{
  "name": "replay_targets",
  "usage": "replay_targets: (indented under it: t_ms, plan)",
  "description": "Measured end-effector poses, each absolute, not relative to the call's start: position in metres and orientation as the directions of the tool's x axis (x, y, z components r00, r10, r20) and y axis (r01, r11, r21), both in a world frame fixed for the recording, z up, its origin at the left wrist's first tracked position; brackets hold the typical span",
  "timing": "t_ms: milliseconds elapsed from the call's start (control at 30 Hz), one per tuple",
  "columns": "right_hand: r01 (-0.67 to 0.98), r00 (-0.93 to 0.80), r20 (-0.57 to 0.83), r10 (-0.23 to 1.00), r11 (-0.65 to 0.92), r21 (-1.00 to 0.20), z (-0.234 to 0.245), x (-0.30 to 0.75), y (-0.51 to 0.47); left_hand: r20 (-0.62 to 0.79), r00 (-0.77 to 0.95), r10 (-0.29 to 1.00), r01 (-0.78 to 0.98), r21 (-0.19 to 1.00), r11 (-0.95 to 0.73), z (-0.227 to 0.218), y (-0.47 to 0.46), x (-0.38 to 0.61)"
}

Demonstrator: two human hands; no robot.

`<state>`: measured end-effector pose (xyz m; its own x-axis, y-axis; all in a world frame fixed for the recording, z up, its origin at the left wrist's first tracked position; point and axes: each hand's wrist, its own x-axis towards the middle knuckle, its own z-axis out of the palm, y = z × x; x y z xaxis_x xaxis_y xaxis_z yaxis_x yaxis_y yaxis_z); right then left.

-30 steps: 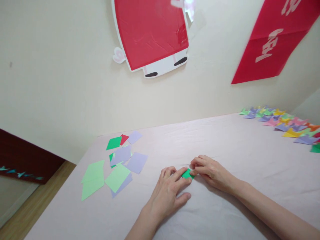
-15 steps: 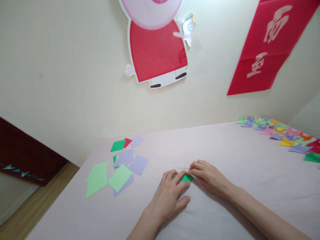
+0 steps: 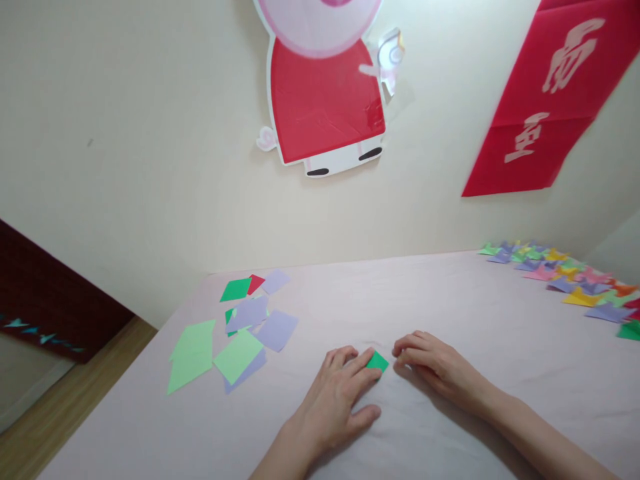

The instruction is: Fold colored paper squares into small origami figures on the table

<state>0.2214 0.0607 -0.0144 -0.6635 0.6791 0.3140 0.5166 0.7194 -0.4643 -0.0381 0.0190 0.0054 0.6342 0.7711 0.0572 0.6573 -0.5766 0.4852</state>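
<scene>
My left hand [image 3: 345, 387] lies flat on the covered surface with its fingers spread and thumb apart. Its fingertips press on a small folded piece of green paper [image 3: 379, 363], hiding the paper's left part. Just right of the paper, separated from it by a narrow gap, is my right hand [image 3: 433, 360]. Its fingers are loosely bent with a slight gap at the tips, and nothing shows between them.
At left lie loose paper sheets: light green [image 3: 193, 357], purple [image 3: 279, 330], dark green [image 3: 235, 290] and red [image 3: 255, 283]. Many folded colored paper pieces [image 3: 583, 297] stand in rows at far right. A wall [image 3: 150, 167] rises behind the pale cloth [image 3: 320, 293].
My right hand has let go of the green paper's edge and moved away to the right. More of the green paper shows. My left hand stays on it. The view has shifted slightly.
</scene>
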Motion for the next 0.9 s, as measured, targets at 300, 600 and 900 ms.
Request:
replay_targets:
  t_ms: [300,600,900]
  plan:
    - [0.418,-0.751,0.267,0.604,0.748,-0.516,-0.012,0.206,0.078,0.014,0.68,0.733,0.641,0.473,-0.604,0.007,0.014,-0.04]
    - [0.373,-0.756,0.218,0.617,0.68,-0.632,-0.009,0.21,0.082,0.048,0.678,0.734,0.66,0.401,-0.636,0.012,0.008,-0.033]
    - [0.381,-0.763,0.188,0.619,0.665,-0.642,-0.011,0.212,0.082,0.031,0.699,0.714,0.62,0.47,-0.628,0.01,0.018,-0.042]
